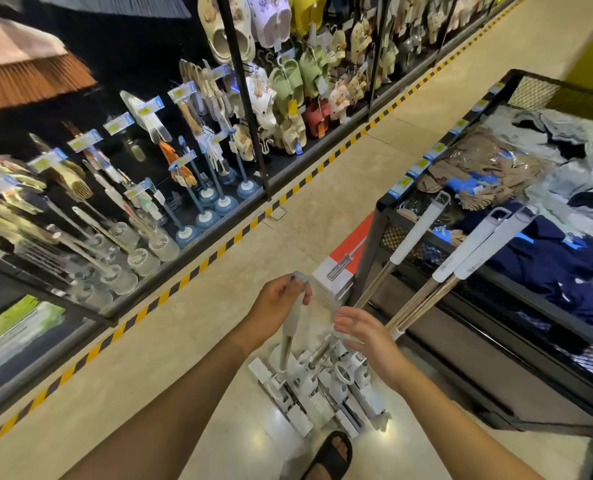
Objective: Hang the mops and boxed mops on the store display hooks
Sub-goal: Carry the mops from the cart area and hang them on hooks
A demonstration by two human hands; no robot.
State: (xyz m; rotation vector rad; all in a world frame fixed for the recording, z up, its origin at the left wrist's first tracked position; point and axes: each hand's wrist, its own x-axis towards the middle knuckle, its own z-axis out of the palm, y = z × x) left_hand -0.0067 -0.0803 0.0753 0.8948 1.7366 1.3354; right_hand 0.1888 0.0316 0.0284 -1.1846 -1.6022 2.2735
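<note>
My left hand [279, 303] grips the grey top end of one mop's handle [293, 318], which stands nearly upright over the floor. My right hand [362, 332] hovers beside it with relaxed fingers and holds nothing. Several white flat mop heads [309, 393] sit bunched on the floor below both hands. Three more mops [461, 258] with white grips lean against the black bin's edge. Red-and-white boxed mops [343, 265] stand on the floor by the bin's corner.
A black wire bin [530, 84] full of folded clothing stands on the right. Dark display shelving [246, 98] on the left carries brushes, plungers and slippers on hooks. A yellow-black floor stripe [219, 252] runs along its base. My sandalled foot [329, 455] is near the mop heads.
</note>
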